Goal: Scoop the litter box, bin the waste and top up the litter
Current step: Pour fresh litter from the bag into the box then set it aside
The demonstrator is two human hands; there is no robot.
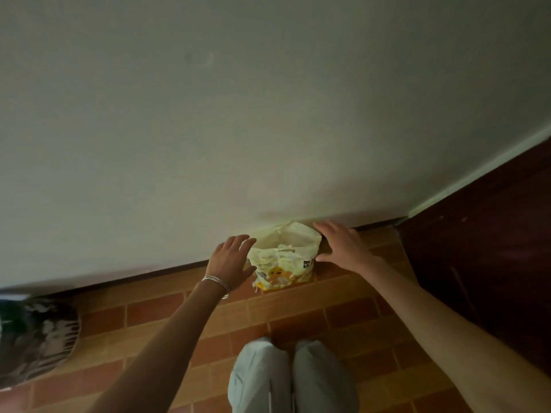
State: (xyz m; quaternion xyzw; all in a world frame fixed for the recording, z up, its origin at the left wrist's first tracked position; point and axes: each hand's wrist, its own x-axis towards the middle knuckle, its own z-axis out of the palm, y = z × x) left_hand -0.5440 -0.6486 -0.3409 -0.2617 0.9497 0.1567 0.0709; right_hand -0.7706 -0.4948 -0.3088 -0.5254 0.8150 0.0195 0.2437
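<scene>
The litter bag (283, 260), pale yellow with its top open and crumpled, stands on the brick-patterned floor (313, 317) right against the foot of the wall (268, 114), between the two hands. The left hand (231, 260), a silver bracelet (216, 283) on its wrist, is spread with straight fingers just beside the bag's left side. The right hand (343, 244) is likewise spread flat at the bag's right side. Neither holds anything; whether they touch the bag cannot be told.
</scene>
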